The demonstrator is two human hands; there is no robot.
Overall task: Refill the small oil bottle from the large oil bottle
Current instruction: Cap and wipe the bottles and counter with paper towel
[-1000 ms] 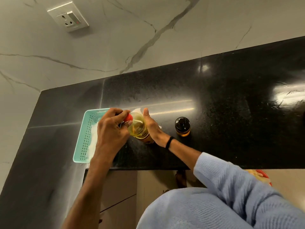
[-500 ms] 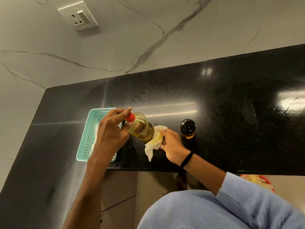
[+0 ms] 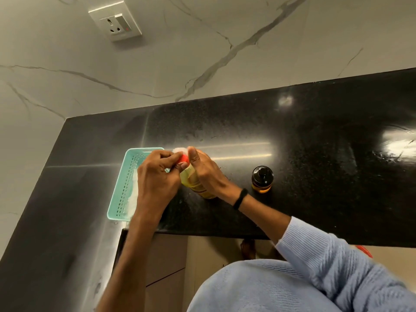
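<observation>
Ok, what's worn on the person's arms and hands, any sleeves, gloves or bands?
No gloves on the left hand or right hand. A thin black band circles the right wrist; a light blue ribbed knit sleeve covers the right arm further up. The left arm is bare throughout the frame.

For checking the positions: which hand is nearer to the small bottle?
Right. The right hand holds the large bottle, just left of the small bottle; the left hand, farther left, pinches the cap.
</observation>
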